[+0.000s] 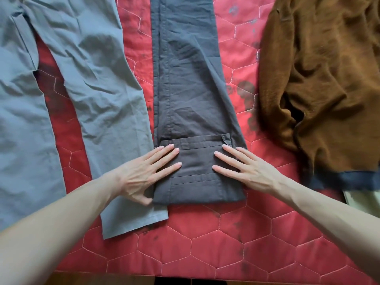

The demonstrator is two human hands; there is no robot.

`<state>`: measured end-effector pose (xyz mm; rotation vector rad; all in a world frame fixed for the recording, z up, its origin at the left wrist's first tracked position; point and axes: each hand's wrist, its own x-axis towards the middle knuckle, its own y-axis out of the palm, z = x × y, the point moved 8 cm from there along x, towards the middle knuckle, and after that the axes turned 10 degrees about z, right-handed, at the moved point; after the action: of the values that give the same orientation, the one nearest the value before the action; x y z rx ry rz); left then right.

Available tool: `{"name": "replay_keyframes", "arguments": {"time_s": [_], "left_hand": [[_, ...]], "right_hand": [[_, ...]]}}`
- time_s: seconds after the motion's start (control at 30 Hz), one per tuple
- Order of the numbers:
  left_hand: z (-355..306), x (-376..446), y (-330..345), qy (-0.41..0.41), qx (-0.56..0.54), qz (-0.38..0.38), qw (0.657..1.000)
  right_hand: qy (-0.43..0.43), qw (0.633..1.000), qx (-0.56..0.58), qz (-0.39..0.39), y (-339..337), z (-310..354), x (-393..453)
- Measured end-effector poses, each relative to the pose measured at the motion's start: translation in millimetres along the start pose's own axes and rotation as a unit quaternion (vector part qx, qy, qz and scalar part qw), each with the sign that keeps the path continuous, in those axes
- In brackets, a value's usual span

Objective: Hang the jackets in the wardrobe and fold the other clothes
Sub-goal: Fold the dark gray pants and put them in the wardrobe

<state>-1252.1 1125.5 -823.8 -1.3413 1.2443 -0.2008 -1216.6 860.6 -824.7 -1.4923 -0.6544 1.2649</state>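
Observation:
Dark grey trousers lie lengthwise down the middle of the red quilt, legs laid together. Their near end is folded over into a flat block. My left hand lies flat on the block's left side, fingers straight and spread, thumb at its left edge. My right hand presses flat on the right side, fingers straight. Light blue-grey trousers are spread out on the left. A crumpled brown garment with a dark blue hem lies on the right.
The quilt's near edge runs along the bottom of the view, with dark floor below it. A pale object peeks out under the brown garment at the right edge. One blue-grey trouser leg reaches under the folded block's left corner.

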Motion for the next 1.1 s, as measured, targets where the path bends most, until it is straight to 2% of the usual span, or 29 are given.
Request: {"name": "replay_keyframes", "arguments": {"time_s": [0.23,0.43,0.57,0.67,0.73,0.8,0.87,0.93,0.97,1.0,1.07,1.1], "left_hand": [[-16,-2,3,0.022,0.032,0.036,0.999],[-56,-23,3,0.088,0.025,-0.024,0.995],[-77,-34,9,0.098,0.042,-0.052,0.993],[-87,-38,11,0.087,-0.037,-0.061,0.994],[-90,-42,11,0.087,-0.143,-0.066,0.984],[-85,-47,11,0.067,-0.268,-0.092,0.957],[-73,-50,14,0.008,-0.372,-0.121,0.921],[-60,-52,19,-0.058,-0.457,-0.135,0.877],[-55,-51,16,-0.078,-0.485,-0.150,0.858],[-51,-48,9,-0.093,-0.481,-0.166,0.856],[-44,-42,-8,-0.109,-0.410,-0.231,0.875],[-42,-39,-11,-0.116,-0.399,-0.247,0.875]], "right_hand": [[0.002,0.999,0.049,-0.003,-14,2,-2],[-0.038,0.987,0.157,-0.006,-20,9,-28],[-0.050,0.968,0.245,-0.010,-25,32,-41],[-0.040,0.948,0.315,-0.019,-34,48,-53],[-0.033,0.940,0.338,-0.032,-40,55,-65],[-0.007,0.933,0.359,-0.025,-32,57,-68],[-0.001,0.950,0.311,-0.007,-21,59,-78],[0.099,0.917,0.384,0.042,4,47,-70],[0.133,0.900,0.414,0.010,-1,43,-65],[0.187,0.864,0.466,-0.047,-12,34,-63],[0.253,0.773,0.569,-0.123,-21,27,-68],[0.270,0.764,0.567,-0.147,-25,24,-65]]}}
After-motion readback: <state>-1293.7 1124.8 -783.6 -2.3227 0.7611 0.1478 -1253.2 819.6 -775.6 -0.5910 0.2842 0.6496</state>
